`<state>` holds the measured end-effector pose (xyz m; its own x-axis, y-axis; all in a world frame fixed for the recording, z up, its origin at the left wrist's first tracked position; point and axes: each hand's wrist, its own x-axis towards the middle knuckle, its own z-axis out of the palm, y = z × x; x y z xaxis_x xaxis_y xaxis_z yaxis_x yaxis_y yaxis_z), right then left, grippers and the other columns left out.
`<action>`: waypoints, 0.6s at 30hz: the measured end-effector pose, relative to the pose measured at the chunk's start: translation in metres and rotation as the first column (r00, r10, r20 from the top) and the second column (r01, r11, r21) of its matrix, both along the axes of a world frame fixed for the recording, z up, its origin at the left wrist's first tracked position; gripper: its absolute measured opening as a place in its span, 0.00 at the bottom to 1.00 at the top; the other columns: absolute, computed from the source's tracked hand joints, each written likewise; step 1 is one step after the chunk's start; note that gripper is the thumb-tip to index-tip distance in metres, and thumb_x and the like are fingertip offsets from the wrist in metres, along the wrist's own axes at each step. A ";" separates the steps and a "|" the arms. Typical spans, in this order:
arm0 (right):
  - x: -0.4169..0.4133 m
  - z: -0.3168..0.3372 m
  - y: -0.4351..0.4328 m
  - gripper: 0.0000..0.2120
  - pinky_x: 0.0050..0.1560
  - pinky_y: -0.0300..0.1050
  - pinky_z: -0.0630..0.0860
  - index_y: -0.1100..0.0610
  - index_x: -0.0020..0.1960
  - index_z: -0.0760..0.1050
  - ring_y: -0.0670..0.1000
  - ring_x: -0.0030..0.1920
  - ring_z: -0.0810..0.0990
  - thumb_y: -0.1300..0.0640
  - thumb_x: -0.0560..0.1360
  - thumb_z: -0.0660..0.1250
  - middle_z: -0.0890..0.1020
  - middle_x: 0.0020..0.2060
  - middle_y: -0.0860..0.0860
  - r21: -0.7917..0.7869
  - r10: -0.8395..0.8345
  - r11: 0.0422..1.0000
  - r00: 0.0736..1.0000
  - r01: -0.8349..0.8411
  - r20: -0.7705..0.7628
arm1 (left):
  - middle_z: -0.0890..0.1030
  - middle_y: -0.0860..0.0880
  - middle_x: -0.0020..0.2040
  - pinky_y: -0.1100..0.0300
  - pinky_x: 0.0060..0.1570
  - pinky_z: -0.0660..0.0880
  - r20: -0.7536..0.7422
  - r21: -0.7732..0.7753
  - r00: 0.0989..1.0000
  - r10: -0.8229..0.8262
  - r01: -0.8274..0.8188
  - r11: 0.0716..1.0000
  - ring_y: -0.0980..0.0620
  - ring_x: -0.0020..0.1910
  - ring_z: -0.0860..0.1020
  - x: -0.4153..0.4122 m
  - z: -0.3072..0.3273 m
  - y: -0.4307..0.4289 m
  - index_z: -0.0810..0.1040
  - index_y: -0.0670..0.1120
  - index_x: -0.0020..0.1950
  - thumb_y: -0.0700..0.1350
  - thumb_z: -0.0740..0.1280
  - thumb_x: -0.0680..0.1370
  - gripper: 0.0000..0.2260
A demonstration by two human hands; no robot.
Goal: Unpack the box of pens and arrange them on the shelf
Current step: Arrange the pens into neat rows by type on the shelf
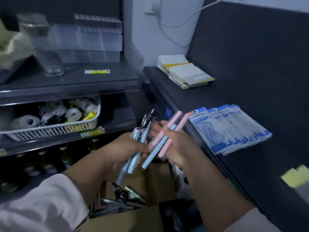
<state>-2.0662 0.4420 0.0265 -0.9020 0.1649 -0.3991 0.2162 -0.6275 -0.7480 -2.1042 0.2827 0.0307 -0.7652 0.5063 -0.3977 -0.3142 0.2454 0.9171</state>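
Observation:
My left hand (124, 149) grips a bundle of light blue pens (132, 162) with metal clips showing at their upper ends. My right hand (175, 144) holds pink pens (173, 124) and one light blue pen (155, 152), fingers curled round them. Both hands hover close together above an open cardboard box (133, 218) at the bottom centre, where several more pens (123, 196) lie. The dark shelf unit (66, 87) stands to the left, with clear acrylic compartments (93, 39) on its upper level.
A white basket (50, 129) of tape rolls and small items sits on the middle shelf, bottles below it. A clear glass jar (48, 52) stands on the upper shelf. On the black counter (250, 91) at right lie blue-and-white packets (229, 129) and booklets (184, 71).

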 end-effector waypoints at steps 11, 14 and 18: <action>0.137 0.049 0.016 0.10 0.40 0.55 0.82 0.60 0.57 0.77 0.57 0.39 0.84 0.60 0.80 0.62 0.84 0.41 0.59 -0.056 -0.589 0.806 0.808 0.589 0.027 | 0.81 0.44 0.33 0.62 0.32 0.77 -0.099 0.011 0.915 -0.390 0.393 0.919 0.51 0.29 0.80 0.063 0.036 0.033 0.79 0.36 0.45 0.33 0.73 0.70 0.06; 0.191 0.059 0.025 0.11 0.47 0.59 0.79 0.56 0.62 0.75 0.59 0.48 0.82 0.61 0.80 0.61 0.83 0.47 0.59 -0.096 -0.724 0.686 0.689 0.721 -0.004 | 0.82 0.45 0.31 0.63 0.30 0.76 -0.110 -0.001 0.853 -0.511 0.514 0.858 0.51 0.27 0.81 0.100 0.042 0.056 0.78 0.40 0.38 0.32 0.73 0.70 0.06; 0.261 0.078 0.030 0.12 0.42 0.53 0.78 0.54 0.60 0.76 0.56 0.42 0.83 0.63 0.81 0.59 0.82 0.43 0.56 -0.089 -0.842 0.539 0.534 0.838 -0.073 | 0.83 0.40 0.38 0.57 0.39 0.77 -0.066 0.019 0.784 -0.618 0.620 0.784 0.44 0.37 0.83 0.153 0.055 0.088 0.81 0.41 0.44 0.36 0.76 0.68 0.07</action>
<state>-1.8052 0.4724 0.1041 -0.3895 0.8540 -0.3449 -0.4957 -0.5100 -0.7030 -1.9517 0.3708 0.0854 -0.3017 0.8919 -0.3369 -0.0572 0.3357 0.9402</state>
